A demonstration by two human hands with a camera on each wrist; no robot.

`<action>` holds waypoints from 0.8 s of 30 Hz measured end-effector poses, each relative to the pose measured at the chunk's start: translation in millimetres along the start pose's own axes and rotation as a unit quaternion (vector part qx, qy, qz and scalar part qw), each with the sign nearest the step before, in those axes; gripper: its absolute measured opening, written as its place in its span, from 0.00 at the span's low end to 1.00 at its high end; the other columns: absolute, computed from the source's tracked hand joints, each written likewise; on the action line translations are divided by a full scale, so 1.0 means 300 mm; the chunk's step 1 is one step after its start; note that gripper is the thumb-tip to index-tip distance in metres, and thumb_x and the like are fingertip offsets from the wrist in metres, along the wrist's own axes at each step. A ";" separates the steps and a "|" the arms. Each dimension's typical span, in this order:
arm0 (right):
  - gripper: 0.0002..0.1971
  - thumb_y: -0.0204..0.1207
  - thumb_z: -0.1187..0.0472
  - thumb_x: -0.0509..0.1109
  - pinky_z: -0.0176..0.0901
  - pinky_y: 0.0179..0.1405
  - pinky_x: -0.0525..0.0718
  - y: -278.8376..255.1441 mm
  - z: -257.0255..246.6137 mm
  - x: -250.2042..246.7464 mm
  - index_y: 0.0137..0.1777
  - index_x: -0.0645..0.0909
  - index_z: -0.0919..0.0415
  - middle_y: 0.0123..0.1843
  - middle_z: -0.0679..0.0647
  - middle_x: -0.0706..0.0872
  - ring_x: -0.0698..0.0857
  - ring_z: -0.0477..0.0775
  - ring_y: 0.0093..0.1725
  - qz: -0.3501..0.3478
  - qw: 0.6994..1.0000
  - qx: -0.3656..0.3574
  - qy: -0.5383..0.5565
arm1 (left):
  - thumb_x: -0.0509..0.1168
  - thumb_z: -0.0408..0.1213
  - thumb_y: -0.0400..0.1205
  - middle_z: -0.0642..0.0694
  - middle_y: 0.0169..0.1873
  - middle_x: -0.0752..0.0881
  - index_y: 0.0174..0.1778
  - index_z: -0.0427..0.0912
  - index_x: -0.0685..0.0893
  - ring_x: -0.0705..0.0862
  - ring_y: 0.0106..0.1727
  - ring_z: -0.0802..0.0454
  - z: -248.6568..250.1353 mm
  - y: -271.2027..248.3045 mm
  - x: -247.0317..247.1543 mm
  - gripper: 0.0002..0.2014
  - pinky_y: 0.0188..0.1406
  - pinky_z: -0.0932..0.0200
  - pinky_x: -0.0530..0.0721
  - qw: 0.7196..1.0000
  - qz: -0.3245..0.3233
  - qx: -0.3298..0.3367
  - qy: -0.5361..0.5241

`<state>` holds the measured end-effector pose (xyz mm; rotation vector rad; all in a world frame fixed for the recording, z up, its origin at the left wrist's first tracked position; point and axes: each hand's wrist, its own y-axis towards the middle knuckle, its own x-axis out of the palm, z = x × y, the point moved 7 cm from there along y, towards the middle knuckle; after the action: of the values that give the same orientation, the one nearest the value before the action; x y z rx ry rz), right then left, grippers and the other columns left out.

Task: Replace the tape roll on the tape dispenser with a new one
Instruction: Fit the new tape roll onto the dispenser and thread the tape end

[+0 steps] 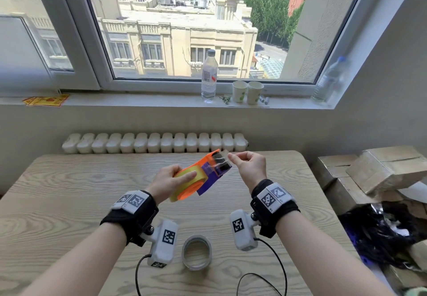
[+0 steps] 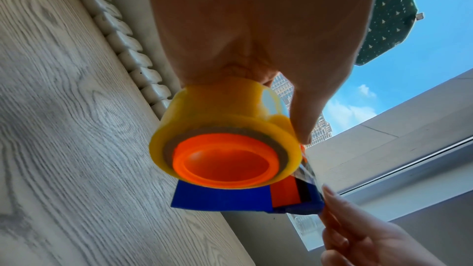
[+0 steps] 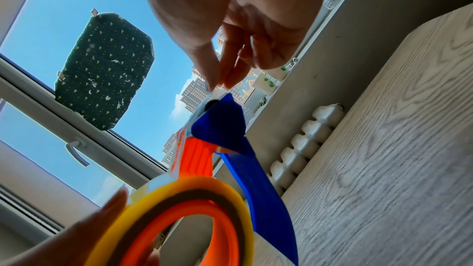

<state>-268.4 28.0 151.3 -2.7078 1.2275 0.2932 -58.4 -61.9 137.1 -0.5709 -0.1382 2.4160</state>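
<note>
Both hands work above the counter (image 1: 69,191): the left hand (image 1: 166,183) grips the yellow tape roll (image 1: 187,181) seated on the orange-and-blue tape dispenser (image 1: 211,173), while the right hand (image 1: 250,168) pinches its clear tape end (image 1: 225,153); a grey tape roll (image 1: 196,252) lies below.

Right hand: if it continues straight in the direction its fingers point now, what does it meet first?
The right hand pinches the clear tape end and points left. Probably it meets the tape dispenser head first; depth is uncertain.
</note>
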 end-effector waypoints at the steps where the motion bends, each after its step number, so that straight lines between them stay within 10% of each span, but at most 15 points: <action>1: 0.11 0.69 0.60 0.78 0.39 0.43 0.78 0.000 0.001 0.000 0.29 0.81 0.55 0.32 0.48 0.84 0.82 0.48 0.37 -0.003 1.000 -0.001 0.001 | 0.70 0.45 0.76 0.41 0.41 0.85 0.50 0.30 0.82 0.83 0.40 0.48 0.002 -0.002 0.000 0.19 0.34 0.60 0.79 1.000 -0.004 0.002 -0.007; 20: 0.20 0.68 0.50 0.78 0.45 0.47 0.82 -0.004 0.048 0.010 0.53 0.78 0.60 0.47 0.55 0.86 0.83 0.50 0.46 -0.030 1.000 0.003 0.004 | 0.69 0.39 0.77 0.46 0.41 0.84 0.45 0.39 0.81 0.84 0.42 0.51 0.012 -0.021 -0.001 0.08 0.40 0.58 0.80 0.997 -0.041 0.027 -0.067; 24: 0.16 0.76 0.48 0.69 0.36 0.29 0.75 -0.014 0.039 0.020 0.52 0.77 0.60 0.43 0.55 0.84 0.76 0.46 0.34 -0.056 0.998 0.023 0.036 | 0.69 0.39 0.77 0.46 0.41 0.84 0.45 0.39 0.81 0.84 0.42 0.51 0.006 -0.018 -0.005 0.08 0.39 0.58 0.80 0.996 -0.043 0.029 -0.069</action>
<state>-262.5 29.0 138.8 -2.7567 1.0817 0.1541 -54.9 -58.5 140.5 -0.3650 -0.1470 2.3664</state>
